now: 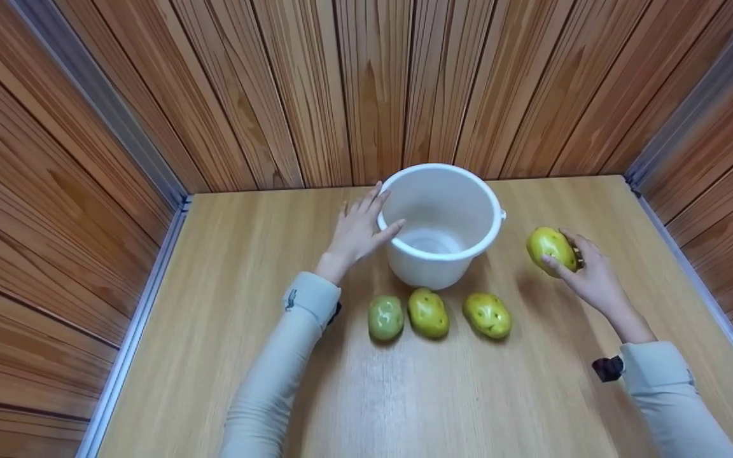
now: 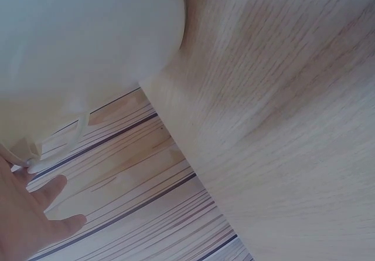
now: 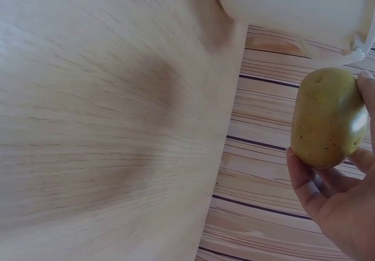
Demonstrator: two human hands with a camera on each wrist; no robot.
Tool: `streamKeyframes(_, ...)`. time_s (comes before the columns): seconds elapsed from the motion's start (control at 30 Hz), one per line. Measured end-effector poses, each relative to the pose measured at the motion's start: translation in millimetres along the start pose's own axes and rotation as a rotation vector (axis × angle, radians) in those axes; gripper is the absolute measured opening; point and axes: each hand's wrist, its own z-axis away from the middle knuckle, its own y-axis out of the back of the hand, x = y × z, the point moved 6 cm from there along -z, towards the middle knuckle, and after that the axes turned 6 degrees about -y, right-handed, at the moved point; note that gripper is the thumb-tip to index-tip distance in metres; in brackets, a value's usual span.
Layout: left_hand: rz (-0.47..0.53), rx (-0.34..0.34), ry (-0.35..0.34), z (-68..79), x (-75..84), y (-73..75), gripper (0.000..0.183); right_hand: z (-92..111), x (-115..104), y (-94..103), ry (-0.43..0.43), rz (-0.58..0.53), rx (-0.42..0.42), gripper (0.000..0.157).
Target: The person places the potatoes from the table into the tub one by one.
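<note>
In the head view a white plastic bucket (image 1: 436, 273) stands upright near the back of the table. My left hand (image 1: 359, 232) is at its left side, fingers spread and fairly straight, the thumb reaching over the rim. The left wrist view shows those fingers beside the bucket wall (image 2: 88, 32). To the right of the bucket, my right hand (image 1: 592, 273) holds a yellow potato (image 1: 548, 248) above the table, thumb on one side and fingers on the other. The right wrist view shows this potato (image 3: 328, 117) in the fingers.
A greenish potato (image 1: 385, 318), a yellow potato (image 1: 428, 313) and another yellow potato (image 1: 488, 315) lie in a row in front of the bucket. Wood-panelled walls (image 1: 373, 95) enclose the wooden table (image 1: 404, 407) at the back and sides.
</note>
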Motion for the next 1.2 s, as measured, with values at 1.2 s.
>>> streamKeyframes(1.2,-0.035,-0.004,0.012,-1.5,-0.2,0.0,0.079,-3,-19,11.5,0.056,0.009,0.078,0.066)
